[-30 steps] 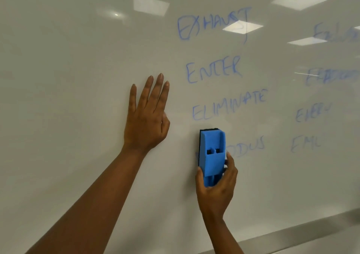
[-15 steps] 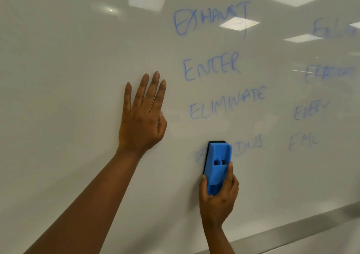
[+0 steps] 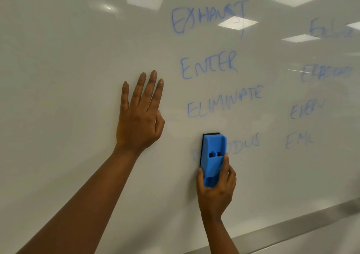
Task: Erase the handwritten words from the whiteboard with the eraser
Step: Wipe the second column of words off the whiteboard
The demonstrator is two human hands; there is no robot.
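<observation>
Blue eraser (image 3: 213, 156) in right hand (image 3: 216, 191) hides the bottom word's (image 3: 243, 143) start; left hand (image 3: 139, 117) spread flat.

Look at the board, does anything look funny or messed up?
Only the bottom word: its first letters are a pale blue smudge beside the blue eraser in the right hand, leaving "ODUS". That is wiping, not damage. The left hand lies flat on the whiteboard.
</observation>
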